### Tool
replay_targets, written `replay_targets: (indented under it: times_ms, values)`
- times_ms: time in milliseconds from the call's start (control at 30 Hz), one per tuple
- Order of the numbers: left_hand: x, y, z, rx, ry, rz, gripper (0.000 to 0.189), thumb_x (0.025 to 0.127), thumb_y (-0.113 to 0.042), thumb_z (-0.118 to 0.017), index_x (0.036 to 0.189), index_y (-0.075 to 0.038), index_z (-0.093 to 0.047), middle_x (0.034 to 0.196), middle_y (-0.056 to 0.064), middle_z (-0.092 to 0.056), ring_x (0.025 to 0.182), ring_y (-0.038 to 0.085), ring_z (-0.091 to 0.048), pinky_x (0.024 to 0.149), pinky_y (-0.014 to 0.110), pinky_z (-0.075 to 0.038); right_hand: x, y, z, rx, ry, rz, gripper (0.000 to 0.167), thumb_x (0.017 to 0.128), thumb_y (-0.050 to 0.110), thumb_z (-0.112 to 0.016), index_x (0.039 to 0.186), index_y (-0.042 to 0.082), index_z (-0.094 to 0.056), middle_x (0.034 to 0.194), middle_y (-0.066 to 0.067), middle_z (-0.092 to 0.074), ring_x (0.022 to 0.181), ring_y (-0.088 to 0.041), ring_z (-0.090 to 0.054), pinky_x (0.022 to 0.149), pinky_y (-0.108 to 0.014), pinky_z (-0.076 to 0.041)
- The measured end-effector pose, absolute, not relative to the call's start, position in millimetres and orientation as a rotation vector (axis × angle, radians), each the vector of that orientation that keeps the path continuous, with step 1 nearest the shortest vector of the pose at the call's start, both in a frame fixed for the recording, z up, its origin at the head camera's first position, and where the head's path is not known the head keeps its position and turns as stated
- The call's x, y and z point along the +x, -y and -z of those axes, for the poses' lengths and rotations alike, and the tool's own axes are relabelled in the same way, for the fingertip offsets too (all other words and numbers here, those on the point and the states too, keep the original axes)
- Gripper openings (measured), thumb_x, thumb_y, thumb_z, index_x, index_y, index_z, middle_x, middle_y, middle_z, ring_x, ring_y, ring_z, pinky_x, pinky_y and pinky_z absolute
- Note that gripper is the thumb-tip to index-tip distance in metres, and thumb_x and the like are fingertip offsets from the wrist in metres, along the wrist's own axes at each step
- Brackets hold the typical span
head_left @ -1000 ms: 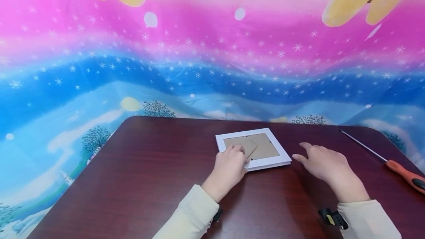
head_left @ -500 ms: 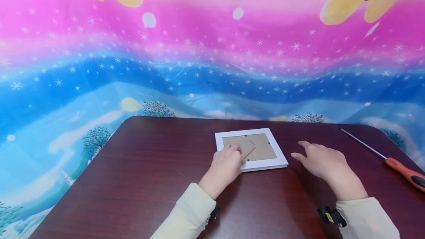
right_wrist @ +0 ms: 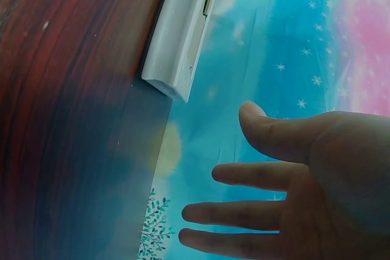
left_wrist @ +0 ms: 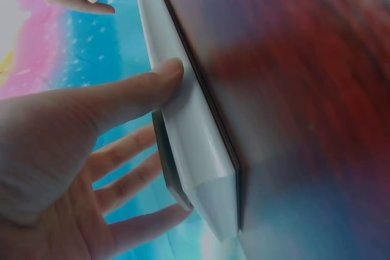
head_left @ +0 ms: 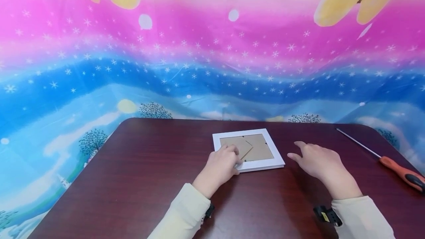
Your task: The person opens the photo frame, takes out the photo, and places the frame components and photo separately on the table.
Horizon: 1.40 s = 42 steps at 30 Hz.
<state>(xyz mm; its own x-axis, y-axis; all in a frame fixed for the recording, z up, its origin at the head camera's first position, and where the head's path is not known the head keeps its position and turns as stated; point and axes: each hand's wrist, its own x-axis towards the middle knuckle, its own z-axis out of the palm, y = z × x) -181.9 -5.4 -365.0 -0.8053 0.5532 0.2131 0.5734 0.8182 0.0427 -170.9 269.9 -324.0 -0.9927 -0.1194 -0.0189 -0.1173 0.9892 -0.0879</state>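
The left hand (head_left: 220, 163) bent over the near left corner of the white picture frame (head_left: 262, 164) and gripped it, thumb against the smooth side, fingers over the back; the right hand (head_left: 320, 160), its fingers extended and holding nothing, was just beside the frame; this lay with its brown backing board (head_left: 260, 148) upward on the glossy, dark red table (head_left: 149, 165); rightward lay an orange-handled screwdriver (head_left: 400, 170); behind hung a snowflake-printed cloth (head_left: 199, 47).

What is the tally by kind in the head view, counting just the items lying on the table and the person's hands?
Picture frame: 1
Screwdriver: 1
Hands (left hand, right hand): 2
Total: 4
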Motion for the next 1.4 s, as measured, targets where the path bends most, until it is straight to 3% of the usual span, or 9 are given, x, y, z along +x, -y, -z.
replay_targets:
  times_ms: [367, 633, 1133, 1400]
  values:
    - [-189.0, 13.9, 364.2, -0.999, 2.779, 0.111, 0.025, 0.084, -0.038, -0.080, 0.108, -0.030, -0.079, 0.120, -0.009, -0.063, 0.106, 0.013, -0.058, 0.078, 0.029, -0.053, -170.5, -268.2, 324.1, -0.178, -3.105, 0.140, 0.063, 0.096, 0.042, -0.061, 0.136, -0.006, -0.052, 0.120, -0.032, -0.061, 0.107, -0.051, -0.059, 0.076, -0.064, -0.048]
    - [-194.5, 23.7, 361.1, -1.066, 2.719, 0.206, 0.020, 0.091, -0.035, -0.072, 0.108, -0.027, -0.078, 0.113, -0.010, -0.067, 0.105, 0.010, -0.061, 0.080, 0.029, -0.053, -171.0, -268.6, 325.0, -0.181, -3.098, 0.136, 0.063, 0.096, 0.043, -0.060, 0.137, -0.005, -0.052, 0.120, -0.032, -0.061, 0.106, -0.051, -0.059, 0.074, -0.063, -0.049]
    - [-207.6, 47.4, 358.7, -0.809, 2.907, 0.266, 0.049, 0.092, -0.052, -0.065, 0.127, -0.018, -0.069, 0.132, 0.001, -0.061, 0.122, 0.021, -0.056, 0.099, 0.040, -0.047, -172.3, -276.7, 322.8, -0.176, -3.100, 0.146, 0.065, 0.097, 0.045, -0.058, 0.138, -0.005, -0.051, 0.122, -0.033, -0.060, 0.108, -0.053, -0.058, 0.073, -0.064, -0.048]
    - [-210.7, 53.3, 359.2, -0.760, 2.949, 0.295, 0.055, 0.091, -0.057, -0.063, 0.129, -0.017, -0.066, 0.133, 0.004, -0.061, 0.123, 0.023, -0.054, 0.100, 0.043, -0.045, -174.5, -282.2, 323.2, -0.181, -3.110, 0.175, 0.065, 0.098, 0.045, -0.057, 0.138, -0.005, -0.050, 0.122, -0.034, -0.059, 0.108, -0.054, -0.057, 0.073, -0.064, -0.047]
